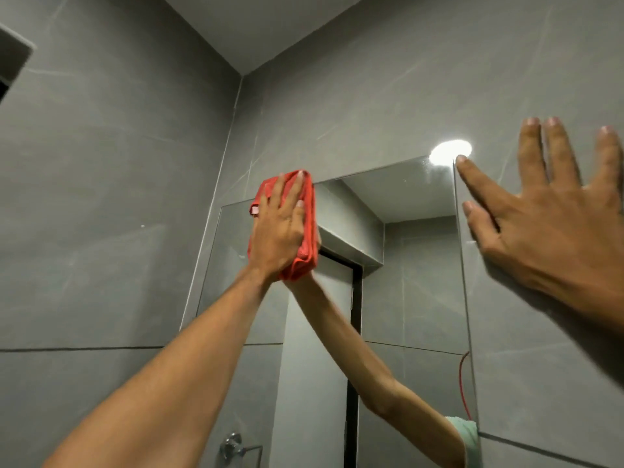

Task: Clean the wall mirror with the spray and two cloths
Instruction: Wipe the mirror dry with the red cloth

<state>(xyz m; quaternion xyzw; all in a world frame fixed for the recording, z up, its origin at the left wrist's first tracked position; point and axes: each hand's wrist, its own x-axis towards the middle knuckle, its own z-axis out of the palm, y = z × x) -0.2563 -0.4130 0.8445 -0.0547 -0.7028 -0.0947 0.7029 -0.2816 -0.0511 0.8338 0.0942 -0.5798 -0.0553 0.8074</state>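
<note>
The wall mirror (pixel 415 251) hangs on grey tiles, seen from below. My left hand (pixel 278 234) presses a folded red cloth (pixel 305 231) flat against the glass near the mirror's top left corner. Its reflection meets it from the other side. My right hand (pixel 553 211) lies flat with fingers spread on the tiled wall just right of the mirror's right edge, thumb at the upper right corner. It holds nothing. No spray bottle and no second cloth are in view.
A ceiling light's glare (pixel 450 152) shines at the mirror's top right corner. The mirror reflects a doorway with a dark frame (pixel 354 332), a red cord (pixel 464 383) and a chrome fitting (pixel 233 447). A dark recess (pixel 10 62) sits at the upper left.
</note>
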